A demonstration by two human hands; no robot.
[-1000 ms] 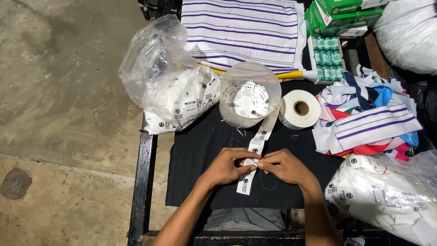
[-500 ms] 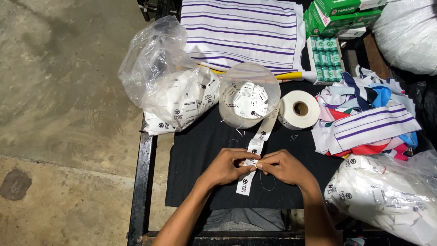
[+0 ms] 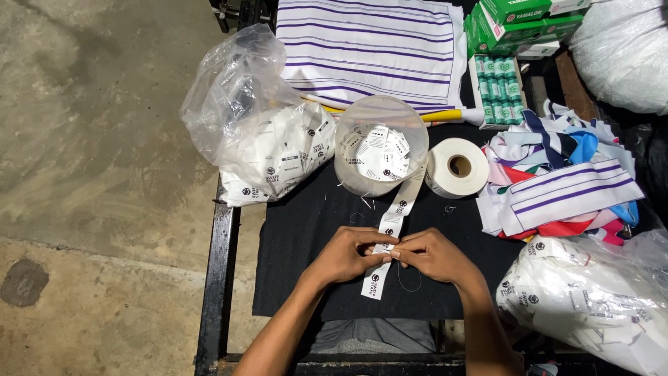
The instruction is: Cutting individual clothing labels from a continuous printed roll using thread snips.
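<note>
Head view: both hands pinch a white label strip (image 3: 390, 233) lying on the black cloth (image 3: 299, 237). The left hand (image 3: 346, 254) and right hand (image 3: 433, 255) meet fingertip to fingertip, grasping the strip just below the clear tub (image 3: 381, 182) of cut labels. The tub looks partly filled; the tape roll (image 3: 456, 167) right of it seems largely unused.

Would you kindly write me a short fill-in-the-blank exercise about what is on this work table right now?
1. Both hands, the left hand and the right hand, pinch a white label strip printed in ____.
2. The strip runs up to a clear round ____ holding cut labels.
3. Right of that stands a white tape roll, lying on a ____ cloth.
4. The folded fabric at the top has ____ stripes.

Missing words: black; tub; black; purple
</note>
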